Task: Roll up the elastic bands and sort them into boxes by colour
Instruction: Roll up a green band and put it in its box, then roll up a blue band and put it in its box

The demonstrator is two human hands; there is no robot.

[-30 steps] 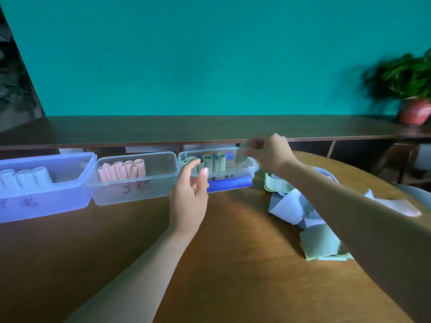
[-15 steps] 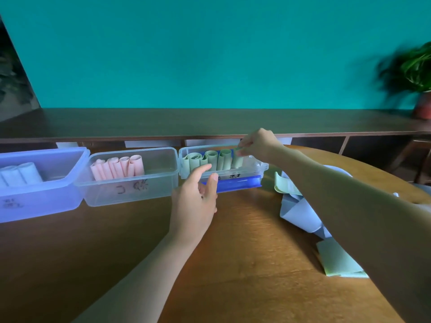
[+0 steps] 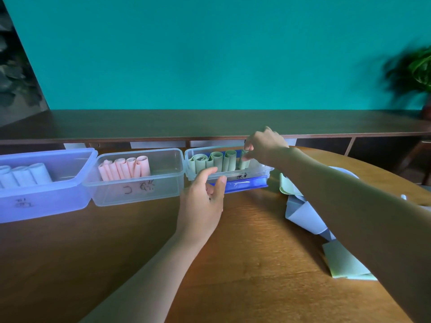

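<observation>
Over the right-hand box (image 3: 263, 170) our right hand (image 3: 265, 145) has come down from a second ago, its fingertips pinching a green roll (image 3: 244, 160) that now stands inside beside the other green rolls (image 3: 213, 162). Our left hand (image 3: 201, 201) has closed in too, thumb and fingers loosely spread on the box's near rim, gripping nothing. We judge this roll nearly placed. Loose bands (image 3: 303, 215) lie unrolled on the table (image 3: 140, 241); pink rolls (image 3: 126, 169) and white rolls (image 3: 25, 174) fill their own boxes.
</observation>
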